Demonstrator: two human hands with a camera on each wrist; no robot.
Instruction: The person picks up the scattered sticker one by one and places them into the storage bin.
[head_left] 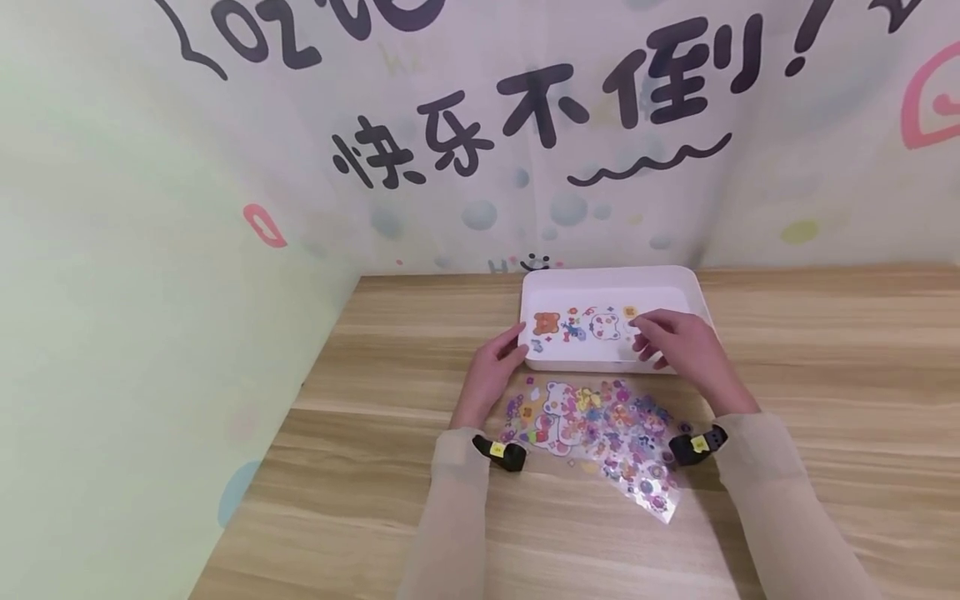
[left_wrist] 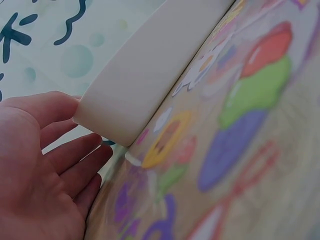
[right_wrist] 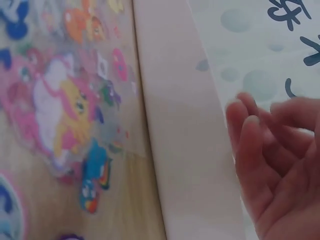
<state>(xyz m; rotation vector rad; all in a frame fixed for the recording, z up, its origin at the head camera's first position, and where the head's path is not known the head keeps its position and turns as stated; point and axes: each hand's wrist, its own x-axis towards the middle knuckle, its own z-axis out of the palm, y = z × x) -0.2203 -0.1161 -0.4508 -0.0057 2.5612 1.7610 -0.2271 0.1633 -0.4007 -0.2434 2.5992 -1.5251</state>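
A white shallow tray point(head_left: 615, 365) stands on the table near the wall. Stickers lie on its floor, among them a brown bear point(head_left: 547, 323) and a white bear point(head_left: 603, 327). At the tray's left side is my left hand point(head_left: 491, 371), its fingertips touching the near left corner; the left wrist view shows the fingers loosely spread there. My right hand point(head_left: 682, 346) is over the tray's right part, fingers bent, fingertips beside a small orange sticker point(head_left: 630, 312). Whether something thin sits between those fingertips cannot be made out. Clear sticker sheets point(head_left: 630, 433) lie in front of the tray.
The wood-grain table point(head_left: 360, 500) extends to both sides. A printed cloth point(head_left: 465, 167) with large characters hangs right behind the tray. To the left, a pale wall point(head_left: 150, 333) borders the table. Black wrist straps point(head_left: 510, 455) sit on both wrists.
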